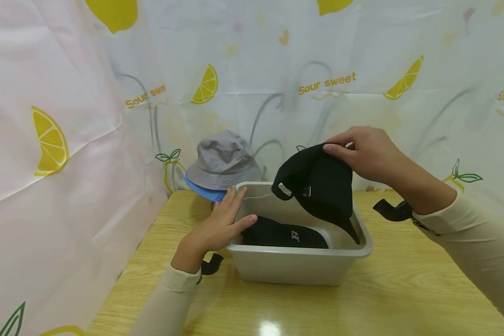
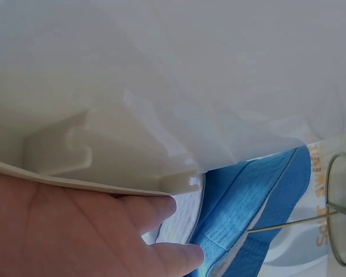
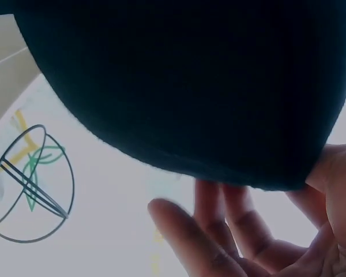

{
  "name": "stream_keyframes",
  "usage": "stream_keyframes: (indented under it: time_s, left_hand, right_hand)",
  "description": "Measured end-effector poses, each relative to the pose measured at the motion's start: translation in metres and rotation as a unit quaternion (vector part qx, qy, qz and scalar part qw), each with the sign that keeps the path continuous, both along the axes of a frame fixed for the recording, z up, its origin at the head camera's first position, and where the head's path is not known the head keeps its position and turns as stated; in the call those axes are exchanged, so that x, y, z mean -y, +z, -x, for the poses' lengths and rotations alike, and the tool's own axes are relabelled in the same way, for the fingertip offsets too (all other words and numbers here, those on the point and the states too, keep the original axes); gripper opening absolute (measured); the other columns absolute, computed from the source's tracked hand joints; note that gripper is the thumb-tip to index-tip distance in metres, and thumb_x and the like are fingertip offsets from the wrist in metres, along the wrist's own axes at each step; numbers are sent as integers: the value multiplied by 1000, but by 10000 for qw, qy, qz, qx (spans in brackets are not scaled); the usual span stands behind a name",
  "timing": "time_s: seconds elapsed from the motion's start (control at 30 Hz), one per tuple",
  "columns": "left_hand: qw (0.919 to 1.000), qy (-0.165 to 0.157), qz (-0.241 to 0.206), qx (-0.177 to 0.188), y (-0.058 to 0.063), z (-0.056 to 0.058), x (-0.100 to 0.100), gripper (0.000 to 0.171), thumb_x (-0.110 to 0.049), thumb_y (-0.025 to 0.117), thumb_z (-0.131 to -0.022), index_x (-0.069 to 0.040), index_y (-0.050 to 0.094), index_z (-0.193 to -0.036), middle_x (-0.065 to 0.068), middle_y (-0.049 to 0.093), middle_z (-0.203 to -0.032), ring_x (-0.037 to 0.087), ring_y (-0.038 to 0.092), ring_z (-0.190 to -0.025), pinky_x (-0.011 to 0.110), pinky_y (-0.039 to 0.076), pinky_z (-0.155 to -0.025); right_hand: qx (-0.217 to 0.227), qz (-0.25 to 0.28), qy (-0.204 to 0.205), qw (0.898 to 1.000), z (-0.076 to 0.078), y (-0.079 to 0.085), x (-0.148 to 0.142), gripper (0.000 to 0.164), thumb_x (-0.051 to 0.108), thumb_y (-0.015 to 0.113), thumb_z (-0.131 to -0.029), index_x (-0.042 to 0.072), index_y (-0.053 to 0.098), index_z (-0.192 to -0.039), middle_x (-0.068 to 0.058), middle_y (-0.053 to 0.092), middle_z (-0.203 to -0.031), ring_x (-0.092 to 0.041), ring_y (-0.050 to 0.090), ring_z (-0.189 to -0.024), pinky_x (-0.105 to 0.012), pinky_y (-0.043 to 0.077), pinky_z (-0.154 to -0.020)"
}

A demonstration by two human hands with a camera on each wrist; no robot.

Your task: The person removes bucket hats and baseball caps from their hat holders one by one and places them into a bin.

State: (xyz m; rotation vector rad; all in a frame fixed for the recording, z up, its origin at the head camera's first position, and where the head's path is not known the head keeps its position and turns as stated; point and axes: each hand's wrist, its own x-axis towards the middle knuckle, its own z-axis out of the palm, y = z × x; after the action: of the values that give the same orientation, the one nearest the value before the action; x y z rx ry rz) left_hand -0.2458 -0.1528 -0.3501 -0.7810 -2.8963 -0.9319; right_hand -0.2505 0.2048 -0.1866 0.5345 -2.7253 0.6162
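Observation:
My right hand (image 1: 361, 156) grips a black cap (image 1: 319, 186) by its crown and holds it above the right half of a grey plastic bin (image 1: 298, 266); the brim points down into the bin. In the right wrist view the dark cap (image 3: 190, 86) fills the top and my fingers (image 3: 219, 231) curl beneath it. A second black cap (image 1: 283, 233) with a white logo lies in the bin. My left hand (image 1: 224, 224) holds the bin's left rim, thumb inside, fingers outside. The left wrist view shows that hand (image 2: 75, 231) against the bin wall (image 2: 104, 144).
A grey bucket hat (image 1: 223, 161) sits stacked on a blue one (image 1: 201, 190) behind the bin's left corner; the blue hat (image 2: 259, 202) also shows past my fingers. The wooden table (image 1: 403, 289) is backed by lemon-print curtains (image 1: 67, 140) at the left and rear.

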Motion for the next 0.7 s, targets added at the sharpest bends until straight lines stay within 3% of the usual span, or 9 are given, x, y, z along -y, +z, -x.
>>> stream_keyframes:
  time_s: [0.2,0.4,0.53,0.7]
  left_hand:
    - [10000,-11,45,-33,1,0,0,88,-72,40,-101,-29,4,-168,17,-6,-174,37,-7,-161,71,-2,-122]
    - [10000,8,28,-10,2,-2,-1,87,-72,40,-101,-30,3,-168,16,-6,-174,36,-8,-161,70,-2,-123]
    - [10000,11,16,11,2,-2,-1,87,-72,39,-101,-31,3,-168,16,-6,-174,35,-8,-161,70,-2,-123]
    - [10000,19,1,34,2,-2,-1,86,-71,39,-101,-31,3,-168,16,-6,-174,35,-7,-161,69,-2,-124]
  right_hand:
    - [-301,-364,226,9986,0,-11,7,27,34,68,-102,24,78,-124,-10,75,-120,-28,68,-106,-50,54,-87]
    - [-505,-816,316,9949,1,-22,14,23,35,69,-100,28,80,-120,-4,74,-120,-30,68,-115,-53,55,-89]
    - [-512,-988,325,9933,2,-29,18,22,37,71,-99,30,81,-117,0,74,-121,-29,66,-122,-53,56,-87]
    - [-476,-1216,391,9907,5,-39,22,20,37,71,-99,30,82,-114,0,75,-122,-27,68,-115,-52,57,-85]
